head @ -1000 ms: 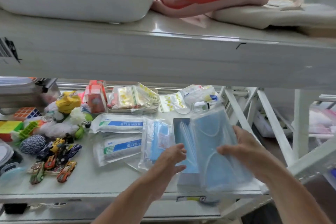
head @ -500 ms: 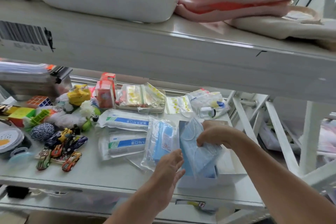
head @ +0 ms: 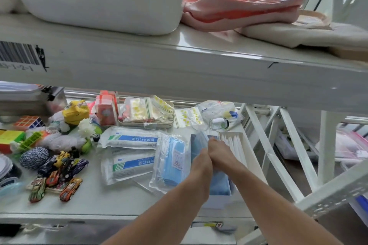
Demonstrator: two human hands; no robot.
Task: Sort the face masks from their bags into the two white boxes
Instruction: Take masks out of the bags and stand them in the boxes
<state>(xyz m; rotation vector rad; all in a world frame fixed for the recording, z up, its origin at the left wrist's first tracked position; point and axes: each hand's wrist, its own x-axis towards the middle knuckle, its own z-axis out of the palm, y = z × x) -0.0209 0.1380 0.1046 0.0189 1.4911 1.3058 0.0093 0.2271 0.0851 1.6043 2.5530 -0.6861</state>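
A white box [head: 217, 202] at the shelf's right front holds a stack of blue face masks [head: 220, 184]. Both hands reach into it side by side. My left hand [head: 201, 167] presses the masks' left part with fingers pointing down. My right hand [head: 222, 155] lies on the stack, fingertips at its far end. Right behind stands a second white box [head: 244, 141] filled with white masks [head: 234, 146]. Left of the boxes lies a clear bag of blue masks [head: 172, 162], and further left two sealed mask packs [head: 131, 139] [head: 130, 165] with blue labels.
Toy cars [head: 59, 173], puzzle cubes [head: 27, 122] and soft toys crowd the shelf's left. A tray of zip bags [head: 147, 113] and a small glass bottle [head: 219, 123] sit at the back. The upper shelf [head: 179, 69] hangs low overhead. White frame struts [head: 274, 157] stand right.
The blue masks have gone from raised in my right hand down into the front white box. Both hands have come together on top of them.
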